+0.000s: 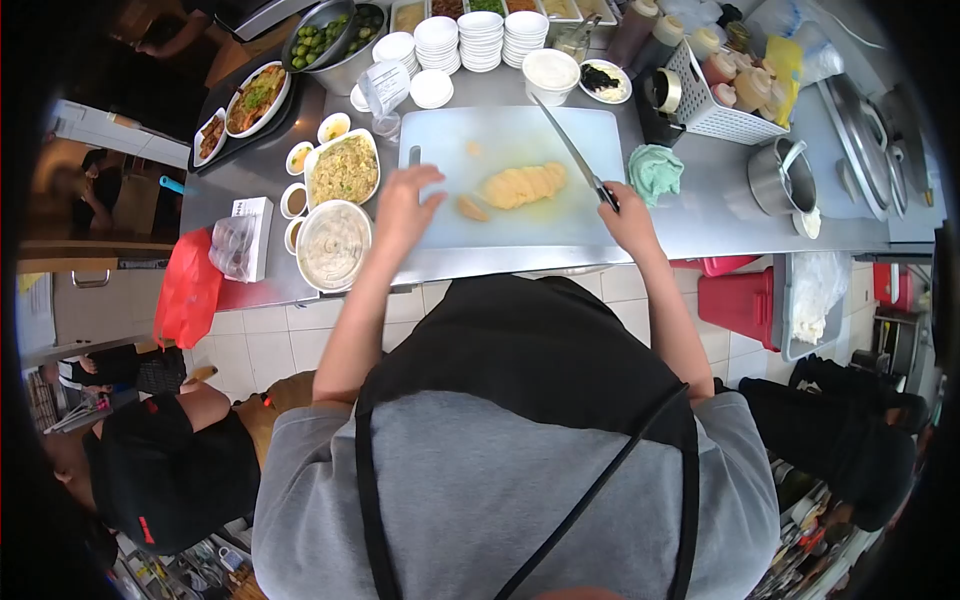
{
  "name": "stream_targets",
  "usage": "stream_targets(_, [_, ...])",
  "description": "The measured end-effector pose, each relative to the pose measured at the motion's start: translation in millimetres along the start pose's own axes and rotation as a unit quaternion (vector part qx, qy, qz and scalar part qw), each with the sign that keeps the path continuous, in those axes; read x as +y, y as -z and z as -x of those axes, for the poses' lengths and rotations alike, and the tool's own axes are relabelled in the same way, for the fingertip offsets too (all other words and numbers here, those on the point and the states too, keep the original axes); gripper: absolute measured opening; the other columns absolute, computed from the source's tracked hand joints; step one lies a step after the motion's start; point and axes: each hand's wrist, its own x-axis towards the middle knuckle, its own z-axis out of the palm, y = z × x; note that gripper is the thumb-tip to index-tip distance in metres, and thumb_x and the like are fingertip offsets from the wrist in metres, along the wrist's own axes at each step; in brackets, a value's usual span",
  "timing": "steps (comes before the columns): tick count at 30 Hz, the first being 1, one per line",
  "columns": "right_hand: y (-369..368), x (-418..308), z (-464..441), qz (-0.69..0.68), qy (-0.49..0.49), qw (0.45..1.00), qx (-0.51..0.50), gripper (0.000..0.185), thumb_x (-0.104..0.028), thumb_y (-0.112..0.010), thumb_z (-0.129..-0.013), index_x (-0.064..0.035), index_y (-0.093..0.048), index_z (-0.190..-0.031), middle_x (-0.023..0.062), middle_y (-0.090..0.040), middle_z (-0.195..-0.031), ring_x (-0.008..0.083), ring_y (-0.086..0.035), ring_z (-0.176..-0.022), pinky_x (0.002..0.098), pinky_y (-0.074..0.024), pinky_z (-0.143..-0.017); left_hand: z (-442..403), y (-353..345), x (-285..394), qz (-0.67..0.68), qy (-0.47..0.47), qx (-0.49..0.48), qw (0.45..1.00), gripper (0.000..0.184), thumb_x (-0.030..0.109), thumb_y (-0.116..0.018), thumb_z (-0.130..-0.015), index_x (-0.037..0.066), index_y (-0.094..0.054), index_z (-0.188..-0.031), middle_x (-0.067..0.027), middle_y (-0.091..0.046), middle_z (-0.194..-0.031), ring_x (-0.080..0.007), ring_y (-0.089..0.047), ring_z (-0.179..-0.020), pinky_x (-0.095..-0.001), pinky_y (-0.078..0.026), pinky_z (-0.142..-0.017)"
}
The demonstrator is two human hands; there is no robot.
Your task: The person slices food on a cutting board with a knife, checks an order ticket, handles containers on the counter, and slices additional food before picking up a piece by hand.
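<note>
On the white cutting board [440,140] lies a pale yellow piece of food [525,186], seemingly cooked chicken, with slice lines across it. A small cut-off piece [472,209] rests at its left end, and a fainter scrap is behind. My right hand [628,215] grips the black handle of a long kitchen knife [565,140] at the board's right edge; its blade points up and left, beyond the food. Over the board's left edge hovers my left hand [408,205], fingers apart and holding nothing.
Left of the board stand a fried rice dish [343,168], a lidded round tub [335,245] and small sauce cups. Stacked white saucers [481,40] line the back. On the right are a green cloth [655,172], a bottle basket [715,105] and a steel pot [780,178]. Other people stand behind on both sides.
</note>
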Motion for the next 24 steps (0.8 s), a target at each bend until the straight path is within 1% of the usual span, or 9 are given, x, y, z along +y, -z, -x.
stream_targets(2, [7.8,-12.4,17.8,-0.18,-0.032,0.982,-0.046,0.034,-0.017,-0.058,-0.085,-0.0018,-0.054,-0.115,0.0219,-0.061,-0.083,0.0299,-0.061,-0.073,0.0372,-0.0467,-0.07,16.4,-25.4,1.7,-0.002,0.013,-0.012,1.0,0.035,0.006,-0.073,-0.071,0.008,-0.065,-0.105,-0.0089,-0.06,-0.12,-0.0298,-0.051,-0.112,-0.0376,-0.041,-0.097])
stream_targets(5, [-3.2,-49.6,32.3,-0.219,-0.044,0.97,-0.092,0.033,-0.016,-0.058,-0.086,-0.002,-0.054,-0.115,0.0193,-0.061,-0.075,0.0305,-0.059,-0.067,0.0365,-0.0465,-0.067,18.9,-43.7,3.3,-0.024,-0.027,-0.017,0.999,0.037,0.003,-0.071,-0.068,0.007,-0.065,-0.105,-0.007,-0.06,-0.118,-0.0298,-0.05,-0.11,-0.0375,-0.042,-0.094])
stream_targets(6, [-6.7,-56.2,35.3,-0.214,-0.039,0.97,-0.106,0.035,-0.015,-0.057,-0.086,-0.0035,-0.052,-0.118,0.0206,-0.062,-0.076,0.0349,-0.061,-0.07,0.0385,-0.0474,-0.068,15.6,-49.5,4.2,-0.055,-0.075,-0.023,0.995,0.038,0.001,-0.07,-0.067,0.006,-0.065,-0.104,-0.0064,-0.061,-0.115,-0.0292,-0.05,-0.109,-0.0372,-0.042,-0.093])
stream_targets(7, [-13.0,-59.9,34.6,-0.213,-0.038,0.97,-0.108,0.035,-0.015,-0.057,-0.086,-0.0035,-0.052,-0.118,0.0206,-0.062,-0.076,0.0349,-0.061,-0.07,0.0385,-0.0474,-0.068,11.2,-54.1,3.9,-0.087,-0.123,-0.027,0.988,0.038,0.0,-0.069,-0.066,0.005,-0.065,-0.103,-0.0058,-0.061,-0.113,-0.0286,-0.05,-0.108,-0.0369,-0.043,-0.092])
stream_targets(8, [-22.2,-62.9,35.1,-0.197,-0.024,0.974,-0.106,0.036,-0.015,-0.057,-0.086,-0.0039,-0.051,-0.12,0.0221,-0.062,-0.078,0.037,-0.061,-0.073,0.0396,-0.0475,-0.069,9.2,-57.0,2.1,-0.088,-0.12,-0.028,0.988,0.038,0.0,-0.069,-0.066,0.005,-0.065,-0.103,-0.0058,-0.061,-0.113,-0.0286,-0.05,-0.108,-0.0369,-0.043,-0.092])
stream_targets(10, [-34.9,-65.9,35.0,-0.174,-0.004,0.979,-0.107,0.039,-0.015,-0.055,-0.087,-0.0048,-0.049,-0.124,0.0253,-0.063,-0.087,0.0421,-0.06,-0.084,0.0432,-0.0474,-0.075,1.8,-61.5,-0.3,-0.127,-0.144,-0.087,0.978,0.036,-0.003,-0.067,-0.064,0.004,-0.064,-0.099,-0.0062,-0.062,-0.108,-0.0278,-0.051,-0.105,-0.0362,-0.043,-0.09])
stream_targets(17, [-46.1,-72.5,43.2,-0.15,0.032,0.976,-0.152,0.038,-0.014,-0.054,-0.087,-0.0048,-0.049,-0.124,0.0252,-0.062,-0.1,0.0418,-0.058,-0.095,0.0443,-0.0467,-0.081,-4.3,-60.7,-5.4,-0.126,-0.119,-0.149,0.974,0.032,-0.002,-0.068,-0.064,0.005,-0.064,-0.095,-0.0049,-0.062,-0.104,-0.0277,-0.052,-0.1,-0.0359,-0.044,-0.088])
stream_targets(19, [-48.1,-70.2,44.2,-0.151,0.046,0.979,-0.131,0.038,-0.014,-0.054,-0.087,-0.0048,-0.049,-0.124,0.025,-0.062,-0.101,0.0417,-0.058,-0.095,0.0443,-0.0465,-0.081,-2.3,-59.6,-8.4,-0.03,-0.124,-0.067,0.99,0.032,-0.002,-0.069,-0.064,0.006,-0.065,-0.094,-0.0041,-0.062,-0.105,-0.0272,-0.053,-0.099,-0.0361,-0.045,-0.088])
stream_targets(24, [-39.7,-67.0,43.2,-0.178,-0.002,0.977,-0.115,0.038,-0.014,-0.055,-0.087,-0.0045,-0.049,-0.124,0.025,-0.062,-0.098,0.0415,-0.059,-0.093,0.0435,-0.0466,-0.08,1.3,-57.3,-12.0,-0.021,-0.117,-0.075,0.99,0.032,-0.001,-0.071,-0.063,0.006,-0.065,-0.094,-0.0043,-0.063,-0.104,-0.0266,-0.052,-0.099,-0.0359,-0.045,-0.088])
